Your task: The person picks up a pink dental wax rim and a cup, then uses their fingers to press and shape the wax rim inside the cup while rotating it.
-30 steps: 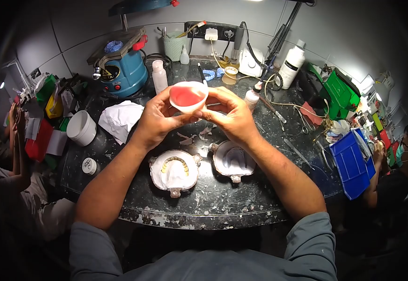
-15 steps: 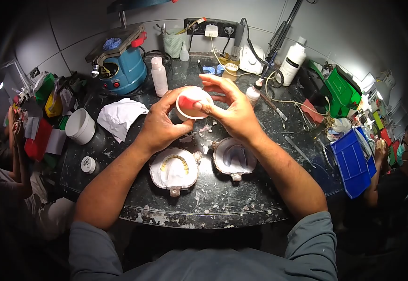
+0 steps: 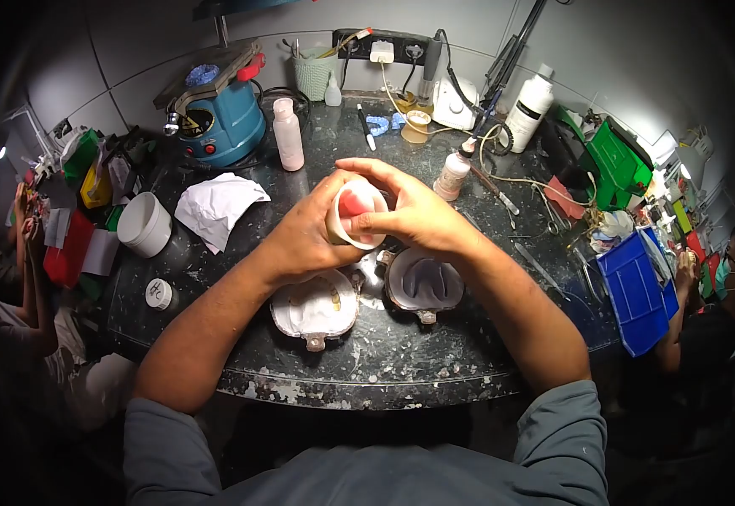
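From where I stand, the cup (image 3: 335,223) sits between the two hands, held up off the bench (image 3: 435,358), its mouth tipped toward the wearer, with a pink mass (image 3: 357,201) inside. The left hand (image 3: 308,228) has its fingers curled round the cup's left side, gripping it; their tips are hidden. The right hand (image 3: 418,211) stretches its fingers close together across the far side, while its thumb reaches over the rim to the pink. I can't tell how hard that thumb presses.

Below the left fingers, nearer the body, lies a mould (image 3: 312,312) with a row of teeth, partly covered from view by the hand. Below the right fingers lies a second mould (image 3: 425,291) with a curved hollow. Beyond the left fingers stands a pink bottle (image 3: 287,139); out to their left are a crumpled cloth (image 3: 217,207), then a white tub (image 3: 145,226), with a small jar (image 3: 160,293) nearer the body. Straight past the right fingertips lies a pen (image 3: 366,126). To the right of that hand, just beyond it, stands a dropper bottle (image 3: 452,175).
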Tool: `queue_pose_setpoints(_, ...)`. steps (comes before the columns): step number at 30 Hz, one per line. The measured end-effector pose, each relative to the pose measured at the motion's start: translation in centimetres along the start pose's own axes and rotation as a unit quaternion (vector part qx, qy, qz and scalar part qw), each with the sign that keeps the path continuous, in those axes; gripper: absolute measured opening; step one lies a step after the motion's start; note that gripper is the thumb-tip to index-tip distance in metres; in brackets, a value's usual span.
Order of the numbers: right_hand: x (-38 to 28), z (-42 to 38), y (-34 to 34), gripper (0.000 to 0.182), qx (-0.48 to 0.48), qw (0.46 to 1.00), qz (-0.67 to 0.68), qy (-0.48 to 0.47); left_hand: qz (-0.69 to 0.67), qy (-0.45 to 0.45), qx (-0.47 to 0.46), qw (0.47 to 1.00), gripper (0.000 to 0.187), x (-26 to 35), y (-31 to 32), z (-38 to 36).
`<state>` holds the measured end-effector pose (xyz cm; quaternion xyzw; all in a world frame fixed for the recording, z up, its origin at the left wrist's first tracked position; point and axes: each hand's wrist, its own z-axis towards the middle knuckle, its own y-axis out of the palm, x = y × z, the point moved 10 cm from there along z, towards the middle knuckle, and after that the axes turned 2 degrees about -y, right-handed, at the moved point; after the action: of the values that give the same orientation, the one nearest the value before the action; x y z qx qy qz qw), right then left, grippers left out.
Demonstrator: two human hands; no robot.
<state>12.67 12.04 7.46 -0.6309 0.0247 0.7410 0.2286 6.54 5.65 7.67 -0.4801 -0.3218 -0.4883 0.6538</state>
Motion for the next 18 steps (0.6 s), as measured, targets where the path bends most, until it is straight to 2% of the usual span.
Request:
queue_pose_setpoints(1, -0.1, 0.0, 0.1, 0.092, 0.0, 1.0, 0.0, 0.0, 0.0, 0.0, 0.0, 1.0, 0.061, -0.1, 0.1, 0.0)
queue_pose_setpoints(3, 0.1, -0.2, 0.6, 0.09, -0.007, 0.985, 0.17, 0.033, -0.009, -0.02, 0.031, 0.999, 0.056, -0.3, -0.2, -0.1)
queue_pose_setpoints(5, -0.4, -0.1, -0.3, 0.087, -0.007, 0.974, 0.227, 0.007, 0.017, -0.008, 0.03, 0.999, 0.052, 0.5, -0.5, 0.0)
queue_pose_setpoints(7, -0.6, 0.1, -0.8, 0.086, 0.004, 0.981, 0.192, -0.007, 0.021, -0.003, 0.021, 1.0, 0.052, 0.2, -0.5, -0.2)
queue_pose_setpoints(9, -0.8, 0.0, -0.3, 0.085, 0.013, 0.998, 0.054, -0.021, 0.011, -0.007, 0.026, 1.0, 0.049, 0.0, -0.5, -0.3)
queue_pose_setpoints(11, -0.1, 0.0, -0.2, 0.087, 0.05, 0.998, -0.017, -0.04, 0.0, -0.017, 0.02, 1.0, 0.047, -0.4, -0.4, -0.3)
queue_pose_setpoints(16, -1.6, 0.0, 0.3, 0.078, 0.005, 0.979, 0.203, -0.036, 0.021, -0.025, 0.029, 0.999, 0.043, -0.3, -0.7, -0.3)
queue_pose_setpoints(18, -1.2, 0.2, 0.4, 0.079, 0.006, 0.988, 0.151, -0.034, 0.008, -0.033, 0.02, 0.999, 0.043, -0.4, -0.6, -0.4)
